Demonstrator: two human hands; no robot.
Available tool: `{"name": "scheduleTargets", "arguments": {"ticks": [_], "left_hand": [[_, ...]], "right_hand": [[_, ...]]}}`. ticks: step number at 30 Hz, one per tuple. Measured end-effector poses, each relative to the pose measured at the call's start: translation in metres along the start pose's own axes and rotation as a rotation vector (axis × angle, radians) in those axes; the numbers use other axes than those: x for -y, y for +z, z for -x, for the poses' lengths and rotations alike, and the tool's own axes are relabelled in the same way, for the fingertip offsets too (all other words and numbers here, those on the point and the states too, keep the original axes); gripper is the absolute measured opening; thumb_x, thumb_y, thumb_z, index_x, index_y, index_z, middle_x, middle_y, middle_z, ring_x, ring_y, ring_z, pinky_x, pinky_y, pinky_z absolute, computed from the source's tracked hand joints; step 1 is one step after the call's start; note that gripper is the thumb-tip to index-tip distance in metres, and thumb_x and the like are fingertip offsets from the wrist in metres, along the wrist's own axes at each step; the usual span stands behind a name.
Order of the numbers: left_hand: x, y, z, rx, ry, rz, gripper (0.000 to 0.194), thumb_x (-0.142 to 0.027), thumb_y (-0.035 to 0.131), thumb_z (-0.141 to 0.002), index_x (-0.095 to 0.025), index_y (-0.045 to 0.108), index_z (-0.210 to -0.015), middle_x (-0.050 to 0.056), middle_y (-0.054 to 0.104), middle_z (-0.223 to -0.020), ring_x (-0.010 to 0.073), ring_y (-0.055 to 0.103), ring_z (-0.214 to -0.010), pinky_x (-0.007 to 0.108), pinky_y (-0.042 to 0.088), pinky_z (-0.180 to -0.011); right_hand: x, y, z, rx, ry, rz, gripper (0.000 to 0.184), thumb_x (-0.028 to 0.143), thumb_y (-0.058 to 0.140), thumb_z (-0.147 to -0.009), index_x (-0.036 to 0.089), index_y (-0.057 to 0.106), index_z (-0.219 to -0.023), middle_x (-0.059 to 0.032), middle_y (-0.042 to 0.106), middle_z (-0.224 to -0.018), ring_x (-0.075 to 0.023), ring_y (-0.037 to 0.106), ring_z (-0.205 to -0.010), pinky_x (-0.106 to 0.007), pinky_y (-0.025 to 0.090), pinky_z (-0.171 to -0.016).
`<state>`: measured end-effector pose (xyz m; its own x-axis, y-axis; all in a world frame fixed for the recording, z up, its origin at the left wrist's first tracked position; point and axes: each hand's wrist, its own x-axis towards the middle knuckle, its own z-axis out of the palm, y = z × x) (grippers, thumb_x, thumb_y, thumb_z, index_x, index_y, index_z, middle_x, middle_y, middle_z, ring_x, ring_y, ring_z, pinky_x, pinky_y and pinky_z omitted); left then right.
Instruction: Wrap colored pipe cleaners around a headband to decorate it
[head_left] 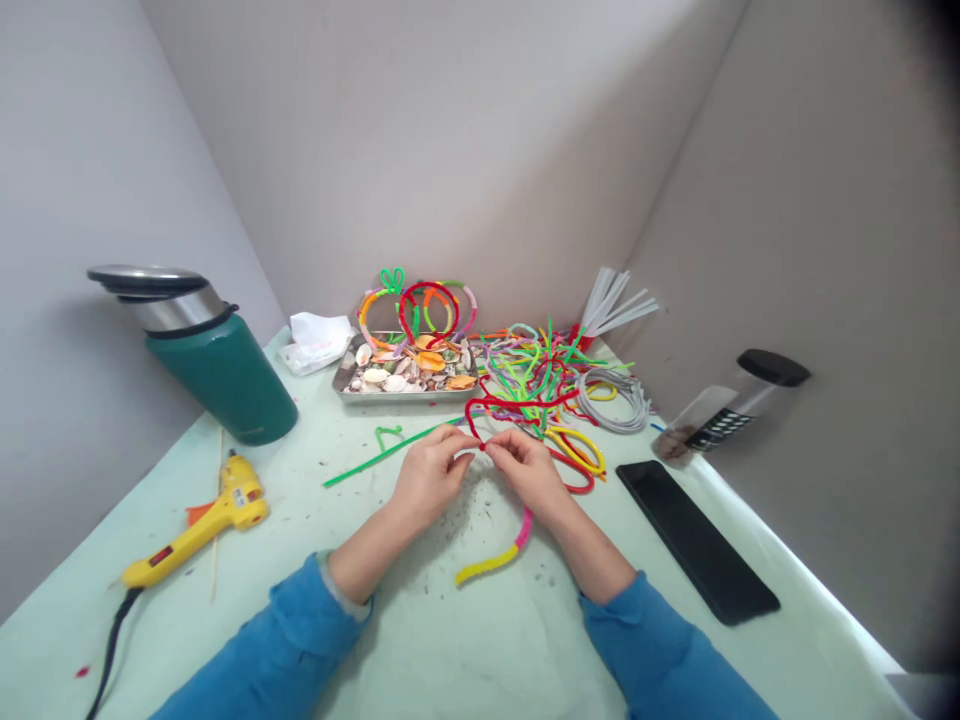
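Note:
Both hands meet at the middle of the table, pinching a bent red pipe cleaner (525, 403). My left hand (435, 470) grips it between thumb and forefinger from the left. From the right, my right hand (525, 468) pinches it at the same small knot-like spot. The red length loops up and runs off to the right above the fingers. Below my right hand lies a curved pink and yellow pipe cleaner (491, 567), its upper end hidden by the hand. A straight green pipe cleaner (375, 462) rests left of my left hand.
Behind the hands stand a metal tray (409, 397) of shells with pipe-cleaner rings and a heap of pipe cleaners (540, 360). Yellow-handled scissors (592, 450), a black phone (697, 540) and a clear jar (731, 400) are right; a yellow glue gun (199, 525) and green bottle (225, 375) left.

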<state>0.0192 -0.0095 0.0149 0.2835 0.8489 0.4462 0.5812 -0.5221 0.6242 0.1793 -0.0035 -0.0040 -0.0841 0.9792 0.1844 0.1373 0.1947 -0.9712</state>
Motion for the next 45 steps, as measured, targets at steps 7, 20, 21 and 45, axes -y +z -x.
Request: {"name": "scheduleTargets", "arguments": {"ticks": [7, 20, 21, 45], "left_hand": [[0.001, 0.001, 0.002, 0.003, 0.015, -0.061, 0.022, -0.020, 0.050, -0.081, -0.021, 0.067, -0.096, 0.007, 0.062, -0.088, 0.0167, 0.056, -0.079, 0.025, 0.040, -0.070], [-0.002, 0.001, 0.001, -0.037, 0.054, -0.061, 0.018, -0.021, 0.052, -0.081, -0.018, 0.069, -0.086, 0.006, 0.061, -0.087, 0.0152, 0.057, -0.078, 0.025, 0.043, -0.070], [-0.002, 0.002, 0.001, -0.039, 0.051, -0.055, 0.017, -0.021, 0.052, -0.081, -0.018, 0.069, -0.086, 0.006, 0.061, -0.088, 0.0154, 0.057, -0.079, 0.026, 0.043, -0.071], [-0.002, -0.015, -0.007, 0.410, -0.562, 0.717, 0.033, -0.045, 0.059, -0.072, -0.012, 0.059, -0.068, -0.008, 0.027, -0.040, 0.0034, 0.018, -0.035, 0.023, 0.009, -0.038]], "right_hand": [[0.007, 0.002, 0.003, 0.049, 0.001, -0.024, 0.012, 0.030, 0.056, -0.075, 0.018, 0.058, -0.073, 0.0009, 0.052, -0.063, -0.0124, 0.045, -0.056, -0.024, 0.034, -0.052], [0.007, 0.001, 0.006, 0.047, -0.070, -0.062, 0.013, 0.031, 0.058, -0.076, 0.017, 0.057, -0.074, 0.0000, 0.054, -0.066, -0.0128, 0.048, -0.059, -0.025, 0.037, -0.055], [0.007, 0.001, 0.006, 0.045, -0.077, -0.061, 0.013, 0.031, 0.057, -0.076, 0.018, 0.057, -0.074, -0.0001, 0.054, -0.066, -0.0129, 0.048, -0.059, -0.025, 0.037, -0.055], [0.012, 0.001, 0.010, 0.082, -0.117, -0.092, 0.011, 0.028, 0.058, -0.075, 0.017, 0.058, -0.075, 0.0007, 0.056, -0.064, -0.0109, 0.050, -0.057, -0.023, 0.039, -0.053]]}}
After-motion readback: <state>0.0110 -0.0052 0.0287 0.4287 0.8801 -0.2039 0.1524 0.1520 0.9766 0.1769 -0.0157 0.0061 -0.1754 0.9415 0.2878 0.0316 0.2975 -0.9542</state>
